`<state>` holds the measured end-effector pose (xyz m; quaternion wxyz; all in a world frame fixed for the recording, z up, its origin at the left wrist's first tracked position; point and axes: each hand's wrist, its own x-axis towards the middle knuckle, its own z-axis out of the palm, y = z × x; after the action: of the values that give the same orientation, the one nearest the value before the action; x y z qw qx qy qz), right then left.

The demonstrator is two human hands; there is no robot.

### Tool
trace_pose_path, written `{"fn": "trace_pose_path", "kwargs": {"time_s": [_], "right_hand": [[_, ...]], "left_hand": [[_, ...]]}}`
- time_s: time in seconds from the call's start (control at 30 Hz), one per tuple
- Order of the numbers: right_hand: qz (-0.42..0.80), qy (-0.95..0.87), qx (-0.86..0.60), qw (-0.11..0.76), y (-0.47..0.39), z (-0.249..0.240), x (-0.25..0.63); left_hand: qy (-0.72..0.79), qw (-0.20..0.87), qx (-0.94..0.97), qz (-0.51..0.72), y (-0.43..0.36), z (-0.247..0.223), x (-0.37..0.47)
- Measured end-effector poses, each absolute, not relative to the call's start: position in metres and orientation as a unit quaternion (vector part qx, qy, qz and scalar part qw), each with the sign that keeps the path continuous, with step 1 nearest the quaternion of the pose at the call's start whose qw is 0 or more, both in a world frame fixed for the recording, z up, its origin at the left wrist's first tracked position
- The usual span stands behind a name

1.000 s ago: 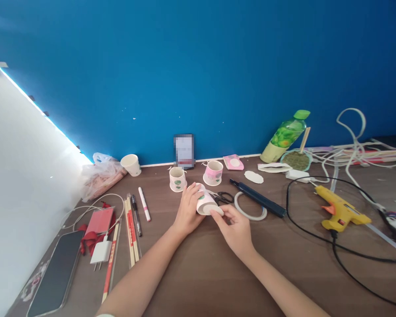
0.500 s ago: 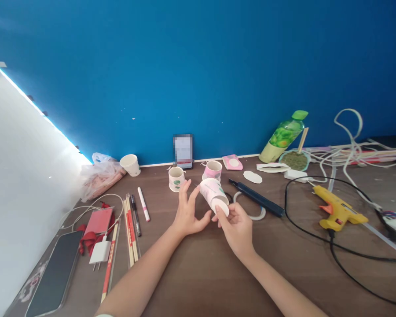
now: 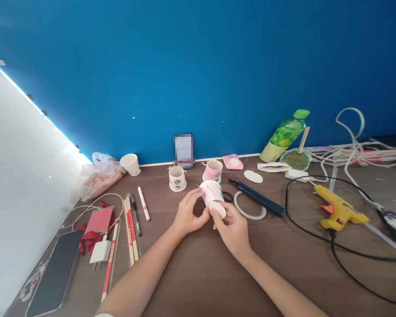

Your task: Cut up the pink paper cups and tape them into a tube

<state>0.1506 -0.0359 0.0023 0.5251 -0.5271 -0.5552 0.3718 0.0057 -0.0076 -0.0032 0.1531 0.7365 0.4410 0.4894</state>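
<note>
Right fingers [image 3: 219, 221] hold a flat disc [image 3: 218, 208] — tapered paper cup [image 3: 211, 190] behind.

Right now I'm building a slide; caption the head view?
Left hand at a tilted paper cup, right hand pinching a white disc at its near end.

black-handled scissors [image 3: 227, 193]: mostly hidden behind pink-and-white paper cup [image 3: 211, 190] | right hand [image 3: 235, 231]: some fingers partly hidden | cup's near end: partly covered by white paper disc [image 3: 217, 210] | upright dark-framed phone [image 3: 184, 151]: screen blurred, unreadable | red-banded wooden chopsticks [image 3: 130, 229]: lower ends behind left forearm [image 3: 148, 264] | black cable [image 3: 332, 237] of yellow plastic glue gun [image 3: 341, 211]: cut by right edge
</note>
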Motion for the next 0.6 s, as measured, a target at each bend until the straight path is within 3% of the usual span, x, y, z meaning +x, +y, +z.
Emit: {"fn": "trace_pose_path", "kwargs": {"time_s": [0.4,0.6], "right_hand": [[0.309,-0.627,-0.514,0.498,-0.041,0.011,0.151],[0.180,-0.664,-0.522,0.505,-0.040,0.012,0.152]], "left_hand": [[0.375,0.300,0.753,0.451,-0.005,-0.005,-0.004],[0.361,0.301,0.762,0.447,-0.003,-0.003,-0.004]]}}
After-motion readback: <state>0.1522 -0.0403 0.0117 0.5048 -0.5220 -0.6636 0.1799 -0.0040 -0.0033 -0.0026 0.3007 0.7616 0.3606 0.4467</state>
